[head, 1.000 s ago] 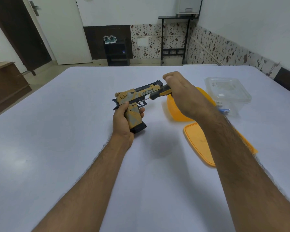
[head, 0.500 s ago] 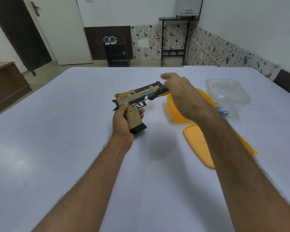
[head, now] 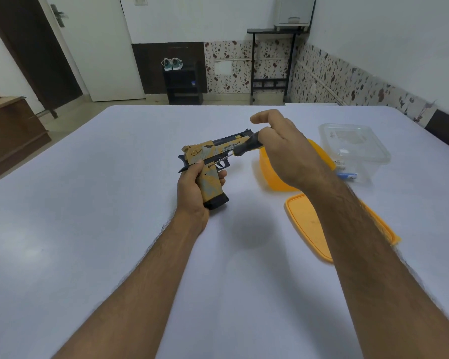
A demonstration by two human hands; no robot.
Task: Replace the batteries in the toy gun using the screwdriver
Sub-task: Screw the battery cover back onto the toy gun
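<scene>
My left hand [head: 192,189] grips the handle of the tan and black toy gun [head: 213,154], holding it above the white table [head: 88,229] with the barrel pointing right. A screwdriver [head: 240,149] with a black and yellow handle is in my right hand [head: 285,154]. Its metal tip rests on the gun's side, just above the grip near the trigger. Some fingers of my right hand are lifted off the handle, the forefinger stretched out to the left. Batteries [head: 346,174] lie to the right, behind the clear box.
An orange container [head: 267,172] sits just right of the gun, partly behind my right hand. Its orange lid [head: 309,224] lies flat nearer to me. A clear plastic box [head: 353,146] with a lid stands further right.
My right hand has loosened around the screwdriver handle and its fingers have spread and lifted. The gun and my left hand have stayed in place.
</scene>
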